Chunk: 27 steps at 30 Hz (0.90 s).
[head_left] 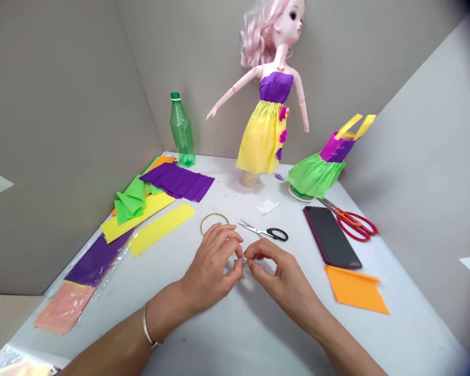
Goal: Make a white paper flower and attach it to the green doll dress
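Completed pieces are standing at the back: a doll [281,55] is wearing a purple bodice [276,86] and a yellow skirt [258,138] with flowers [283,137] running down one side, and a small green-skirted dress [317,175] is standing beside it. Work between the hands is looking unfinished, though how much is left, I cannot tell. A small pale piece [245,259] is sitting between the fingertips above the table [227,339], in front of the black-handled scissors [258,230]; it is showing too little to name. The left hand [209,263] is pinching it between thumb and forefinger, nearly closed, its other fingers curving loosely above. The right hand [288,271] is meeting it from the other side, also gripping with thumb and forefinger almost together. A gold ring [202,220] is lying just beyond the left hand. Purple pleated paper [180,180] and a yellow strip [162,230] are lying loose to the left, while an orange sheet [358,295] is lying by the phone [332,237].
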Tool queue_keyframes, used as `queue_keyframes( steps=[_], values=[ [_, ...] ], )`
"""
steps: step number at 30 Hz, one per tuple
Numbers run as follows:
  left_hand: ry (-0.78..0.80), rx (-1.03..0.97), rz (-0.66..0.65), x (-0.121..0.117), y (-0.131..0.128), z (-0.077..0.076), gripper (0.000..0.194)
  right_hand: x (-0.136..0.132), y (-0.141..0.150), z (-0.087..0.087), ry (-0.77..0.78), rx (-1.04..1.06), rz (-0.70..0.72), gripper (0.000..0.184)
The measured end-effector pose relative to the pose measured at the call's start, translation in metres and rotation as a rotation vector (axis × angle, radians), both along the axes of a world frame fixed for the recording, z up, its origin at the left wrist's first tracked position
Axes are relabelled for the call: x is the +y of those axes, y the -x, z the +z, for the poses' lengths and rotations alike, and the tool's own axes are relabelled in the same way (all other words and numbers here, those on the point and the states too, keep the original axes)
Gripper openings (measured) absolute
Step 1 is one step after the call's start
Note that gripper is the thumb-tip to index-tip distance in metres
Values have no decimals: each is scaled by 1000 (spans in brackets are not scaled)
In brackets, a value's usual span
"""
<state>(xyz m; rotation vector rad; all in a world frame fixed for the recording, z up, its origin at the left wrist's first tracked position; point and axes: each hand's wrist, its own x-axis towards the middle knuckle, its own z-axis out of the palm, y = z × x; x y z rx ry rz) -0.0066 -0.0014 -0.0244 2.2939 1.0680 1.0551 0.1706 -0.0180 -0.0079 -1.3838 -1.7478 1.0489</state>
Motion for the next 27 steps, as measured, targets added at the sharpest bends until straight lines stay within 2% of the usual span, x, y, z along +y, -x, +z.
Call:
queue_keyframes(
  steps=[3,7,14,18,27],
  values=[
    [215,-114,-4,0,1,3,2,2,-1,4,99,116,-7,6],
    [594,-293,-39,2,4,10,11,6,-4,6,241,332,-46,9],
    [947,-526,-199,6,6,15,18,7,-5,7,313,553,-102,12],
    [1017,-634,-218,4,2,14,19,6,-3,5,292,560,-126,11],
    [1000,-636,-188,4,2,15,17,6,-3,2,272,526,-103,10]
  ],
)
